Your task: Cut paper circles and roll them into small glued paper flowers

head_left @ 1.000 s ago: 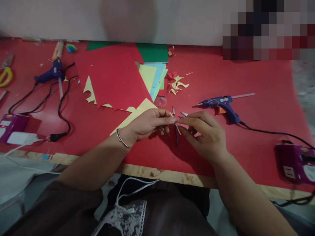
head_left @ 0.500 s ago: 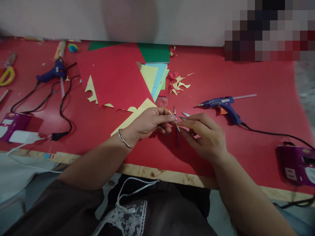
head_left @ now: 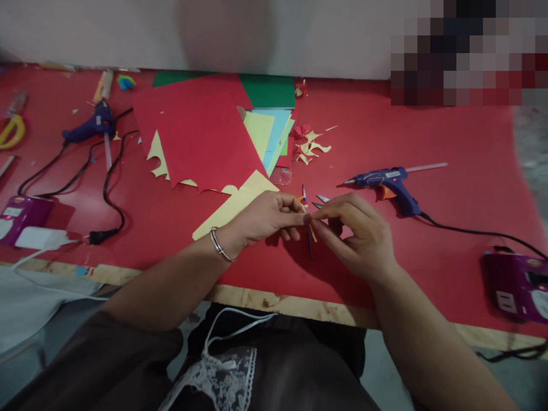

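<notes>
Between my two hands is a thin yellow paper strip (head_left: 314, 234), its lower end sticking out below the fingertips. My left hand (head_left: 278, 217), with a bracelet at the wrist, pinches the strip between thumb and fingers. The fingertips of my right hand (head_left: 357, 228) are pressed together at the same spot, touching or nearly touching the left thumb. A thin blue stick (head_left: 310, 249) lies on the table beneath the fingers. Scissor blades (head_left: 321, 200) show beyond my right hand, their handles hidden under it.
Red sheets (head_left: 201, 131) and yellow paper (head_left: 235, 205) lie ahead and left, with paper scraps (head_left: 312, 145) beside them. A blue glue gun (head_left: 391, 185) is at right, its cord running to a purple box (head_left: 520, 285). Another glue gun (head_left: 96, 123) and yellow-handled scissors (head_left: 12, 131) are at left.
My left thumb has moved slightly down and right along the strip. The strip's end now points lower, and my right fingertips have come closer to the left ones.
</notes>
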`<state>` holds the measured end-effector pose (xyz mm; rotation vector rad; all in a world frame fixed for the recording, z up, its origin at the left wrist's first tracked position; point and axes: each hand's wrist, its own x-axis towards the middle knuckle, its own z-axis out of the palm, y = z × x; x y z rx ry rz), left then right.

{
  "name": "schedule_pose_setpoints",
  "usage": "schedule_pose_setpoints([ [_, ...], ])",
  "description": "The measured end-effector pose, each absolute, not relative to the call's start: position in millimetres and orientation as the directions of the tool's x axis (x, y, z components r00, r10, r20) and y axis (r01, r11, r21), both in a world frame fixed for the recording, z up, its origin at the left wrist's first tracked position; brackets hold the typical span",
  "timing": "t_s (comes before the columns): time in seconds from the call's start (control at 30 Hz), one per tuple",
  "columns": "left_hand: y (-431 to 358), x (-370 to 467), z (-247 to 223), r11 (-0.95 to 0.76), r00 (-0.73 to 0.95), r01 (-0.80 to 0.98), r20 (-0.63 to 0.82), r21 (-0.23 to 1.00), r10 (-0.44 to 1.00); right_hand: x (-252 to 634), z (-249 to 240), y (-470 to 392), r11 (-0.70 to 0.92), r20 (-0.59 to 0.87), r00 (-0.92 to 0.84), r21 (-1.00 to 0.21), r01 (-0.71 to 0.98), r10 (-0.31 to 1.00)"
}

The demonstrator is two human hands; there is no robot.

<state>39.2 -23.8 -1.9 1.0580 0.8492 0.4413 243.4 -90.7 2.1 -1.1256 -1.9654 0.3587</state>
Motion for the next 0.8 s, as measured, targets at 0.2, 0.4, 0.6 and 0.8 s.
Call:
schedule_pose_setpoints([
  [0.2, -19.8, 36.5, 4.2, 0.506, 0.586, 0.025, -0.423, 0.862, 0.691, 248.2, 3.0, -90.0, 0.538, 0.494, -0.256, -0.597, 0.596, 0.831],
  [0.4, -16.3, 35.9, 6.4, 0.545, 0.552, -0.021, -0.445, 0.838, 0.705, 246.8, -1.1, -91.4, 0.560, 0.493, -0.298, -0.556, 0.615, 0.817],
  [0.6, -19.2, 37.6, 4.6, 0.477, 0.582, 0.048, -0.413, 0.877, 0.700, 245.5, -1.7, -91.2, 0.586, 0.525, -0.300, -0.548, 0.597, 0.796],
  [0.8, -23.6, 36.5, -0.3, 0.401, 0.642, 0.194, -0.425, 0.895, 0.638, 245.0, 0.5, -89.4, 0.549, 0.496, -0.266, -0.605, 0.577, 0.826],
])
